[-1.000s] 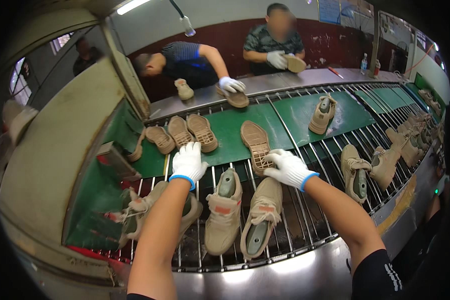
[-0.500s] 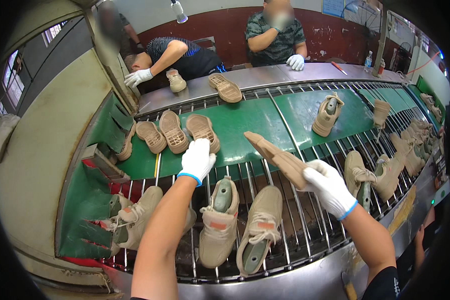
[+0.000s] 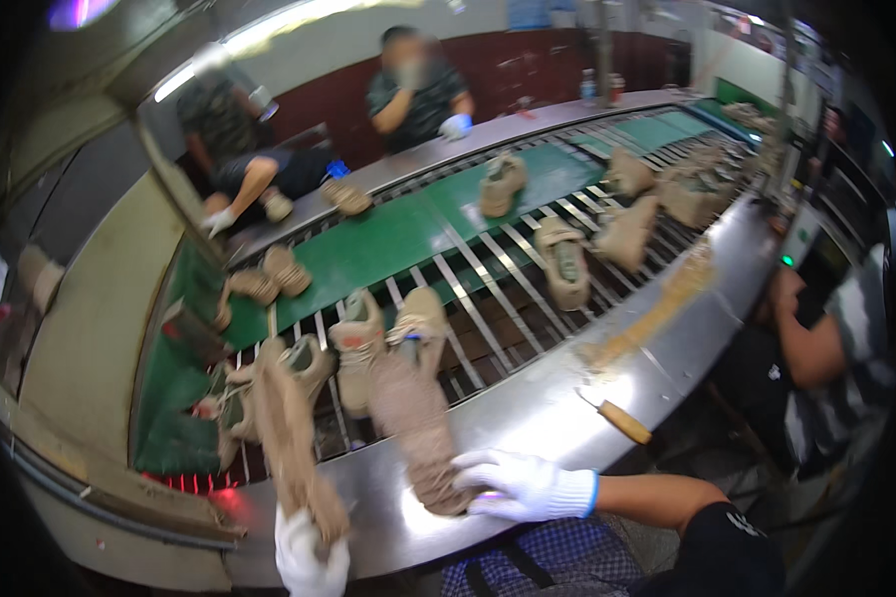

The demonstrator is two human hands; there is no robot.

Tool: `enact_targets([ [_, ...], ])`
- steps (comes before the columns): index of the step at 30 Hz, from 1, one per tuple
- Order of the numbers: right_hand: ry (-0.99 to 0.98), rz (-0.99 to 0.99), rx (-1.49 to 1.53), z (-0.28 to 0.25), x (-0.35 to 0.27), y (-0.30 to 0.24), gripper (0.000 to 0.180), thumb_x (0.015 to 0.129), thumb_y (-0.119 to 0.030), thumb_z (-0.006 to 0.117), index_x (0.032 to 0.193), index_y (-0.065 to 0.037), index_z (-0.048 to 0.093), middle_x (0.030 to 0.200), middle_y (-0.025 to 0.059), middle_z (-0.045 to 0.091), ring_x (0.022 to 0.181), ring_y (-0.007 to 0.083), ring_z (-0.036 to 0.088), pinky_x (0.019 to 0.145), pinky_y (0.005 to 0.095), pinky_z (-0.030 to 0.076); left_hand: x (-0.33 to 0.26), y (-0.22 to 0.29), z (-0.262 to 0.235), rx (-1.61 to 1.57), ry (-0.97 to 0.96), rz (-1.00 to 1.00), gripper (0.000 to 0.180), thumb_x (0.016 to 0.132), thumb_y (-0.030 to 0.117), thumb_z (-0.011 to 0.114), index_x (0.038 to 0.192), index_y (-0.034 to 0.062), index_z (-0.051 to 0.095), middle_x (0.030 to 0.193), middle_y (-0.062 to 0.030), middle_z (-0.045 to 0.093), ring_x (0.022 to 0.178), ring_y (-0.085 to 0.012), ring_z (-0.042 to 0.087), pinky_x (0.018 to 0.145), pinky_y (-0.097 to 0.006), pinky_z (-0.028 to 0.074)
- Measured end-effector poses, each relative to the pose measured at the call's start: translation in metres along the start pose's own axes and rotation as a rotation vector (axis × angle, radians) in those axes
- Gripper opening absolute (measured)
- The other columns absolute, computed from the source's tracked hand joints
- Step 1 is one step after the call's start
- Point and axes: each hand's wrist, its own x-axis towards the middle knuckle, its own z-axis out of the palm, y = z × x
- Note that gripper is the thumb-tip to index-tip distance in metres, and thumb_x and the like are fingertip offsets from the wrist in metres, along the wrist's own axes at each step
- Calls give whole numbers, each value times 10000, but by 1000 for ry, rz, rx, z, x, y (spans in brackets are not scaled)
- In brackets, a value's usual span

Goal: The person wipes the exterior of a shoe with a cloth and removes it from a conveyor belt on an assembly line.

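Note:
My left hand point(image 3: 311, 559), in a white glove, is closed round the near end of a tan shoe sole point(image 3: 287, 428), which stands edge-on and is smeared by motion. At the metal edge my gloved right hand point(image 3: 523, 485) grips the near end of a second tan sole point(image 3: 413, 418), its tread side facing up. This sole partly covers a beige laced shoe point(image 3: 418, 316) on the rollers. Left of that one lies another beige shoe point(image 3: 356, 343). Further shoes near the left sole are partly hidden behind it.
Two more soles point(image 3: 287, 271) rest on the green belt point(image 3: 368, 257). A yellow-handled tool point(image 3: 622, 422) lies on the metal ledge point(image 3: 538, 438). Several shoes point(image 3: 702, 184) sit on the rollers at right. Co-workers stand across the line point(image 3: 418, 95) and at right point(image 3: 816, 328).
My left hand has lifted a sole off the green belt and drawn it near me. My right hand has brought its sole down and left to the metal edge. My view has turned right.

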Motion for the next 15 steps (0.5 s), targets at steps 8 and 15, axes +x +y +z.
enact_targets([
  [8,854,622,-387,-147,25,153,1022,817,-530,831,1574,-3,392,1574,305,418,1396,457,515,1173,496,445,-119,93,-6,426,3,-456,501,862,150,820,1289,-39,641,1332,-275,649,1333,-516,566,1171,-568,444],
  [15,943,693,11,-192,37,292,994,799,-447,836,1604,-51,408,1484,270,574,1323,419,602,1100,470,501,-29,83,57,217,122,-341,761,740,198,904,1370,-69,571,1393,-310,596,1353,-541,548,1123,-570,486],
])
